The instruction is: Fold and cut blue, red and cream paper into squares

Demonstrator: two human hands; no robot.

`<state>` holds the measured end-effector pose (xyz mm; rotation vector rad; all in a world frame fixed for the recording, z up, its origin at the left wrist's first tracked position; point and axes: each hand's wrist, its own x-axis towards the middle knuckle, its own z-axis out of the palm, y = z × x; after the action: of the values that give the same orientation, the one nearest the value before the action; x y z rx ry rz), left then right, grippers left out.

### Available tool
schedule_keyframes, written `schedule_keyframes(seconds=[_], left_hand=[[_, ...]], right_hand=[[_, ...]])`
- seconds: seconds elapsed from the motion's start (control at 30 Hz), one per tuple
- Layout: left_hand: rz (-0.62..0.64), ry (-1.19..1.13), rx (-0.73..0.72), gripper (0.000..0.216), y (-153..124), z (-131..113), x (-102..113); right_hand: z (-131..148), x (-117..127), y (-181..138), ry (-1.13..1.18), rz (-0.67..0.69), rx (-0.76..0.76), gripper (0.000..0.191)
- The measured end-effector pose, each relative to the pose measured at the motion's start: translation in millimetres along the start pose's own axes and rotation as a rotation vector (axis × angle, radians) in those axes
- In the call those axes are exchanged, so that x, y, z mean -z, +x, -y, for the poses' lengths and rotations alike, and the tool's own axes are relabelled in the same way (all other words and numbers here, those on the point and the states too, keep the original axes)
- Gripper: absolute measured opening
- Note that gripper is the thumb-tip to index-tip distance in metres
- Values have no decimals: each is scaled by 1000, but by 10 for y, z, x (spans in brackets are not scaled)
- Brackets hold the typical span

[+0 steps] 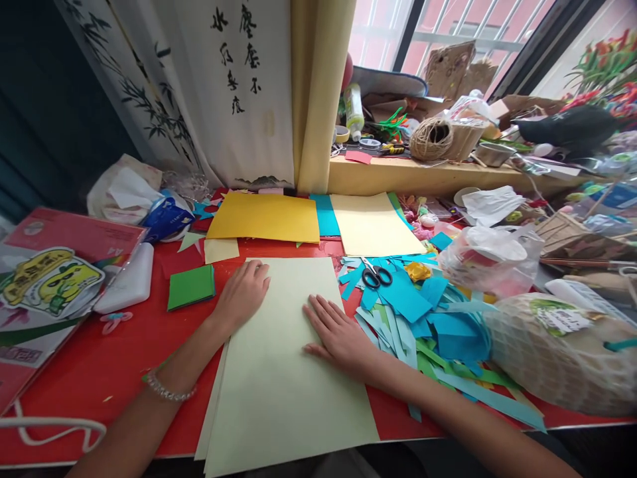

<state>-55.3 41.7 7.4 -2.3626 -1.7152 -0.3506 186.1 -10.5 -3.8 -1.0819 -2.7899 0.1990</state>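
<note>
Large sheets of pale green paper [293, 398] lie stacked on the red table [124, 378], their near end reaching past its front edge. My left hand [243, 292] rests at the stack's upper left edge, fingers bent over the rim; whether they pinch any sheet is hard to see. Flat on the paper, right of its middle, lies my right hand [338, 332] with fingers stretched out. Left of my left hand sits a small pile of green paper squares [191, 288]. Black-handled scissors [375, 273] lie on blue paper scraps [405, 295] beyond my right hand.
Yellow sheets [269, 216] and cream sheets [373, 222] lie behind the stack. At right are a netted bundle [557, 352] and a plastic bag [490, 255]. A pink paper packet [74, 232] stands at left. The windowsill [378, 174] carries twine [432, 138] and clutter.
</note>
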Motion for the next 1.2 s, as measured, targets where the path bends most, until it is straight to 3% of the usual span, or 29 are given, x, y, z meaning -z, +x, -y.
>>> schedule_keyframes(seconds=[0.2,0.4,0.6,0.7,0.77,0.83,0.93,1.07,1.2], left_hand=[[68,-126,67,53,-41,92,-170],[52,-157,78,53,-59,44,-146],[125,-209,-340,49,-103,-138,-28],[124,-222,-395,46,-117,-173,-18],[101,-225,-378,44,-116,-163,-28],[95,-236,-353,43,-113,-148,-38],[107,-270,-318,44,-108,-148,-33],[103,-297,-350,43,-101,-179,-14],[35,-240,-405,39,-99,-194,-46]], right_hand=[[30,-3,29,-27,-24,-15,67],[42,-38,44,-5,-67,-37,63],[-58,-6,133,3,-57,-28,63],[-49,7,151,-31,-100,-51,57],[17,41,116,-18,-118,30,50],[136,97,37,51,-86,225,50],[372,180,-114,215,61,504,68],[615,207,-236,332,182,479,69],[662,185,-236,351,190,421,57]])
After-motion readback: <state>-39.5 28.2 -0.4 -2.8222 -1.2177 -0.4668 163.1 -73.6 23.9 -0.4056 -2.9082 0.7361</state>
